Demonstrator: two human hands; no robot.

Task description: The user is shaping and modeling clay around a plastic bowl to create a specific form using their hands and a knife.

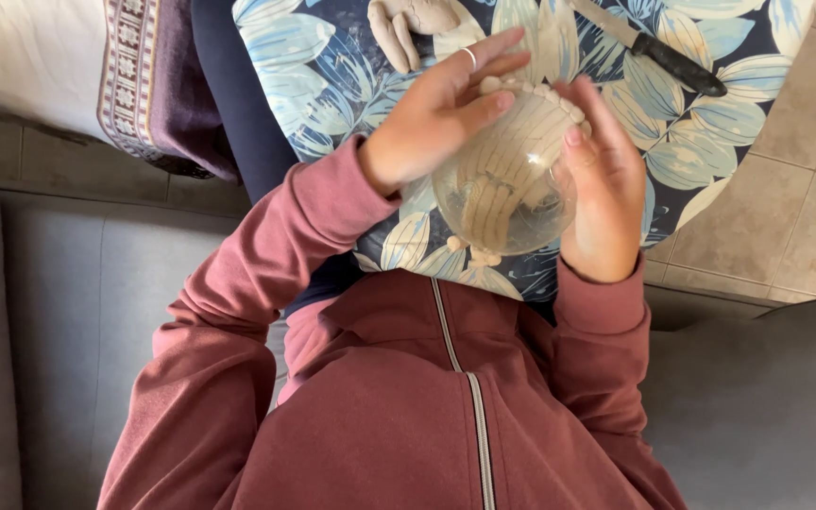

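A clear glass bowl (505, 189) lined with beige clay strips is held above a blue leaf-patterned board (332, 66) on my lap. My left hand (436, 118), a ring on one finger, rests on the bowl's upper left side, its fingers pressed on the clay rim. My right hand (604, 184) cups the bowl's right side. Small clay balls edge the bowl's top. A lump of beige clay (415, 24) lies on the board beyond my hands.
A black-handled knife (663, 52) lies on the board at the upper right. Beige tiled floor (786, 189) lies to the right. A grey sofa (68, 312) is under me. A patterned cloth (77, 66) is at the upper left.
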